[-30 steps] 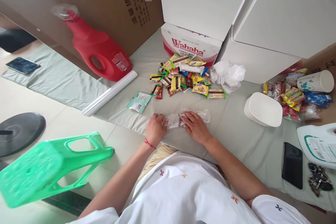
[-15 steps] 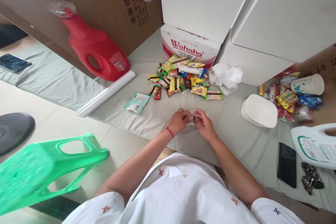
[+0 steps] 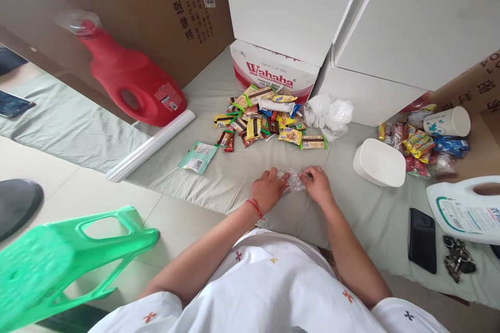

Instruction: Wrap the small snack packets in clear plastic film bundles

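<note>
While I look down from the head camera, the pale grey-green cloth mat (image 3: 234,177) spread on the floor fills the middle of the frame, with white cabinets (image 3: 351,15) and a brown cardboard carton (image 3: 136,5) along the top. At lower left lies a tipped green plastic stool (image 3: 66,260); at upper left, a red plastic detergent jug (image 3: 128,83) with a roll of clear film (image 3: 150,145) just beside it.

Above centre, a heap of loose wrapped snack bars (image 3: 265,122) lies in front of a white-and-red printed box (image 3: 269,70), so I judge much of the work is left. At the right edge a second, smaller pile of wrapped snacks (image 3: 422,148) lies beside a white paper cup (image 3: 449,122) and a white lidded tub (image 3: 377,164); whether that pile is finished pieces I cannot tell.

At centre, both hands rest on the mat around a small crinkled clear plastic wrap (image 3: 294,181) with something dark inside. My left hand (image 3: 269,190) has its grip pinched on the wrap's left end, and my right hand (image 3: 320,184) grasps the right end. I judge this piece to be mid-wrap, the ends not yet closed off.

A single teal sachet (image 3: 198,157) lies apart, left of the heap.
</note>
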Tool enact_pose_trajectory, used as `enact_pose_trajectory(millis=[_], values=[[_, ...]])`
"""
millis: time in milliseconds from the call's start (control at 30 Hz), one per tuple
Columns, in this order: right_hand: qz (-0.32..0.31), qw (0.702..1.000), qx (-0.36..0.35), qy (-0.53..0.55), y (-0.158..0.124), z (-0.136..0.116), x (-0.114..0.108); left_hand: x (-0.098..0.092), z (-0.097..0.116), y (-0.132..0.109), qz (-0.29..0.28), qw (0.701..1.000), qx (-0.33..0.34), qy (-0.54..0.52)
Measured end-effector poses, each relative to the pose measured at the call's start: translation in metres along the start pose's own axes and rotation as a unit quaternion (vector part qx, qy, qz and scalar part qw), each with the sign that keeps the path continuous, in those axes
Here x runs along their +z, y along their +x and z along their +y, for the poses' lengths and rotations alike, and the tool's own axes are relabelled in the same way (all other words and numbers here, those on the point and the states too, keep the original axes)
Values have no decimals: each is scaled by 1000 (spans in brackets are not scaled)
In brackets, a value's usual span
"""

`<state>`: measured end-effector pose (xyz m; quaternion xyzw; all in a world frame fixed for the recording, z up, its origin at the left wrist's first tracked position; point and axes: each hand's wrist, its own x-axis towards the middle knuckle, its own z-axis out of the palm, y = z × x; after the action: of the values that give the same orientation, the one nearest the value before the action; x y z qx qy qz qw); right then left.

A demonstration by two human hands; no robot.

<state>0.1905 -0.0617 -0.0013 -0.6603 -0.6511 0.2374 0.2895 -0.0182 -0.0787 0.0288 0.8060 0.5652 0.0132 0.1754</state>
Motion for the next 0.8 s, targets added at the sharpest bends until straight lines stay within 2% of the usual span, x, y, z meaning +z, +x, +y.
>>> enact_pose_trajectory(millis=[100, 200, 300, 367, 433, 533, 567, 600, 633, 667, 733, 800], values=[[-42, 991, 62, 112, 9, -17, -6, 1, 5, 0, 2, 1000, -6, 7], [-46, 979, 84, 178, 11, -45, 4, 5, 9, 2, 25, 999, -38, -12], [-62, 984, 49, 161, 5, -73, 26, 11, 5, 5, 47, 995, -55, -74], [-83, 992, 15, 99, -1, -85, 38, 14, -9, 5, 71, 983, -36, -165], [-98, 995, -21, 10, -9, -92, 43, 16, -30, 2, 78, 947, -11, -310], [-122, 982, -92, -107, -23, -96, 43, 17, -62, -5, 24, 835, 3, -549], [-129, 975, -119, -135, -28, -97, 42, 17, -69, -8, 25, 805, -8, -593], [-136, 967, -144, -159, -33, -97, 42, 17, -74, -10, 45, 791, -31, -610], [-143, 959, -165, -179, -38, -97, 43, 17, -75, -11, 84, 796, -62, -596], [-149, 952, -181, -197, -42, -97, 44, 17, -74, -11, 133, 817, -94, -554], [-158, 941, -200, -223, -50, -95, 47, 15, -66, -9, 219, 875, -140, -409], [-168, 934, -216, -229, -57, -90, 49, 11, -55, -4, 235, 928, -151, -249]])
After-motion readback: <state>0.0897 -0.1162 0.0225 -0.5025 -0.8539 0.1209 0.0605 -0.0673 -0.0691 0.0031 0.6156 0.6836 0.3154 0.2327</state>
